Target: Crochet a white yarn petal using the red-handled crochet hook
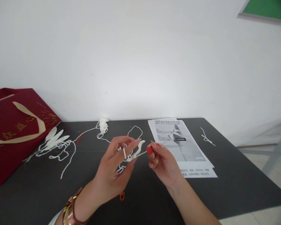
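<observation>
My left hand (115,168) pinches a small strip of white crochet work (137,152), with white yarn (135,127) looped over its fingers and trailing off behind. My right hand (162,161) is closed on the red grip of a crochet hook (150,150). The hook's thin metal shaft points left and meets the crochet work; whether its tip is inside a stitch is too small to tell. Below my left hand an orange stitch marker (122,196) hangs or lies; I cannot tell which.
Printed sheets (189,143) lie right of centre, with a knotted white cord (207,138) farther right. At the left are white crocheted pieces (56,139) with loose tails, a red stick (79,137) and a dark red bag (21,125). A yarn heap (103,124) sits by the wall.
</observation>
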The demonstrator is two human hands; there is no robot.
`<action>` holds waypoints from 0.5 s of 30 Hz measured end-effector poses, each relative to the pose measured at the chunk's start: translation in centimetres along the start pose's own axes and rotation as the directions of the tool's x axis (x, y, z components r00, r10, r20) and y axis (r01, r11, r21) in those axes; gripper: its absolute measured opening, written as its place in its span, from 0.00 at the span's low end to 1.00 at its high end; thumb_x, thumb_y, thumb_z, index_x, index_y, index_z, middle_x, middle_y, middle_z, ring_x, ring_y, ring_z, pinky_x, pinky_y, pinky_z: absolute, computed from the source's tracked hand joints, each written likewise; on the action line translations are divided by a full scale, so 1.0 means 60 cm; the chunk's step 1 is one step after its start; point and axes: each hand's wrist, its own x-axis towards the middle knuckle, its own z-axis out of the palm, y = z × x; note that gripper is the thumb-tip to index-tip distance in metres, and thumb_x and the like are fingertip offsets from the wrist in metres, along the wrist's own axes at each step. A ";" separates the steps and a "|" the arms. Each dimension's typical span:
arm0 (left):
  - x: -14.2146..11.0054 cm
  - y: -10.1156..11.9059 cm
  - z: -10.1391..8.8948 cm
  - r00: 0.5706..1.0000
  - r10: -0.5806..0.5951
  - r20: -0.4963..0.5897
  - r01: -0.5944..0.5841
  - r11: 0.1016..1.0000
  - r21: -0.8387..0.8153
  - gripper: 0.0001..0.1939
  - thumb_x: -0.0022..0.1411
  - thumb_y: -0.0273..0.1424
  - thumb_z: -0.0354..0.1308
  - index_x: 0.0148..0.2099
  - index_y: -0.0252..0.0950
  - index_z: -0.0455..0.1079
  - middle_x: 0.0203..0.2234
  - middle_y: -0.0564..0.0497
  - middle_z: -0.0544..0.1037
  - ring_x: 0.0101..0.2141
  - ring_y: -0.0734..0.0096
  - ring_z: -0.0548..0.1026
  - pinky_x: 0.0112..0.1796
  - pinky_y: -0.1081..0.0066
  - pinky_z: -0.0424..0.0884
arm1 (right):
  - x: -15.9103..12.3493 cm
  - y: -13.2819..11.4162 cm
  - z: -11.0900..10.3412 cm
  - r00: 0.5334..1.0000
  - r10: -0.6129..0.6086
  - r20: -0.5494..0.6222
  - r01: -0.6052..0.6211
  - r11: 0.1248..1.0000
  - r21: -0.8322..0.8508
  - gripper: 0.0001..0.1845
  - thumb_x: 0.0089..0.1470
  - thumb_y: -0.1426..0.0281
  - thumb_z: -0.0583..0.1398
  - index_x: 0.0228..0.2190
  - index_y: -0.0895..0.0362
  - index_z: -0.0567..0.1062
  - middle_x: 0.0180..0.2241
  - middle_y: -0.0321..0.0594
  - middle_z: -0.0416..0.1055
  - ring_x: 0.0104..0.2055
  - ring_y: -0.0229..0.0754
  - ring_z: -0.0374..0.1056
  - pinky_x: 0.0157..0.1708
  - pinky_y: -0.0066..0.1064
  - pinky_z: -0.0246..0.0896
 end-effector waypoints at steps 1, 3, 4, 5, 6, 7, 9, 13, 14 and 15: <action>-0.001 -0.001 0.001 1.000 0.024 -0.007 -0.024 1.000 0.016 0.36 0.56 0.14 0.56 0.62 0.51 0.64 0.48 0.47 0.69 0.46 0.61 0.70 0.45 0.64 0.68 | 0.001 0.001 -0.001 1.000 0.008 -0.004 -0.008 1.000 0.002 0.11 0.44 0.68 0.70 0.22 0.62 0.77 0.15 0.28 0.65 0.13 0.26 0.54 0.12 0.16 0.64; -0.002 -0.003 0.002 0.998 0.058 -0.013 -0.058 0.998 0.028 0.37 0.56 0.13 0.56 0.62 0.51 0.64 0.44 0.48 0.73 0.44 0.62 0.72 0.44 0.65 0.68 | 0.002 0.002 -0.002 1.000 0.025 -0.010 -0.025 1.000 0.006 0.11 0.45 0.67 0.70 0.23 0.62 0.77 0.15 0.28 0.65 0.13 0.26 0.55 0.13 0.16 0.64; -0.003 -0.004 0.003 0.998 0.057 -0.020 -0.056 0.998 0.022 0.37 0.56 0.12 0.56 0.62 0.51 0.64 0.41 0.49 0.74 0.42 0.63 0.72 0.42 0.66 0.69 | 0.002 0.003 -0.002 0.999 0.032 -0.014 -0.032 0.999 0.008 0.11 0.45 0.67 0.70 0.23 0.62 0.77 0.15 0.28 0.66 0.13 0.26 0.56 0.13 0.16 0.65; -0.003 -0.004 0.004 0.999 0.040 -0.032 -0.040 0.999 0.007 0.36 0.56 0.13 0.56 0.61 0.51 0.65 0.40 0.50 0.75 0.41 0.64 0.73 0.41 0.67 0.69 | 0.003 0.003 -0.002 0.999 0.037 -0.019 -0.037 0.999 0.012 0.11 0.44 0.67 0.70 0.23 0.62 0.77 0.15 0.28 0.66 0.13 0.26 0.56 0.13 0.16 0.65; -0.004 -0.004 0.005 0.999 0.006 -0.047 -0.007 1.000 -0.018 0.35 0.56 0.13 0.57 0.60 0.51 0.67 0.38 0.51 0.76 0.39 0.66 0.74 0.40 0.68 0.69 | 0.003 0.002 -0.002 0.999 0.038 -0.025 -0.038 0.999 0.015 0.11 0.44 0.68 0.70 0.23 0.62 0.76 0.15 0.28 0.66 0.13 0.26 0.56 0.13 0.16 0.65; -0.004 -0.004 0.007 0.997 -0.045 -0.060 0.042 0.998 -0.051 0.33 0.56 0.15 0.58 0.59 0.51 0.69 0.36 0.52 0.76 0.37 0.67 0.74 0.38 0.69 0.69 | 0.003 0.002 -0.002 0.999 0.036 -0.032 -0.036 0.999 0.015 0.11 0.44 0.67 0.71 0.23 0.62 0.77 0.15 0.29 0.66 0.13 0.26 0.56 0.13 0.16 0.65; -0.005 -0.002 0.010 0.981 -0.175 -0.083 0.163 0.977 -0.135 0.28 0.57 0.18 0.60 0.55 0.50 0.72 0.33 0.53 0.77 0.33 0.69 0.74 0.35 0.70 0.70 | 0.002 0.001 0.000 0.999 0.028 -0.045 -0.028 1.000 0.010 0.12 0.44 0.67 0.71 0.23 0.62 0.77 0.15 0.29 0.67 0.13 0.26 0.56 0.13 0.17 0.65; -0.001 0.003 0.013 0.878 -0.468 -0.097 0.413 0.844 -0.342 0.21 0.54 0.25 0.66 0.51 0.45 0.77 0.27 0.55 0.77 0.30 0.71 0.73 0.38 0.70 0.70 | 0.000 0.003 0.003 0.998 -0.012 -0.054 0.012 1.000 -0.007 0.12 0.44 0.67 0.71 0.24 0.62 0.77 0.17 0.30 0.69 0.14 0.26 0.58 0.14 0.17 0.66; 0.001 0.005 0.014 0.846 -0.526 -0.092 0.454 0.799 -0.393 0.22 0.53 0.26 0.67 0.51 0.44 0.77 0.26 0.56 0.76 0.30 0.72 0.73 0.40 0.69 0.70 | 0.000 0.004 0.004 0.998 -0.029 -0.055 0.028 0.999 -0.014 0.11 0.44 0.67 0.71 0.24 0.62 0.77 0.17 0.30 0.69 0.14 0.27 0.59 0.14 0.17 0.67; 0.002 0.005 0.014 0.817 -0.569 -0.088 0.481 0.759 -0.439 0.24 0.51 0.27 0.68 0.52 0.44 0.76 0.25 0.57 0.75 0.29 0.72 0.72 0.42 0.68 0.70 | -0.001 0.005 0.004 0.997 -0.050 -0.057 0.049 0.998 -0.025 0.11 0.44 0.66 0.71 0.25 0.61 0.77 0.17 0.30 0.70 0.14 0.27 0.59 0.14 0.17 0.67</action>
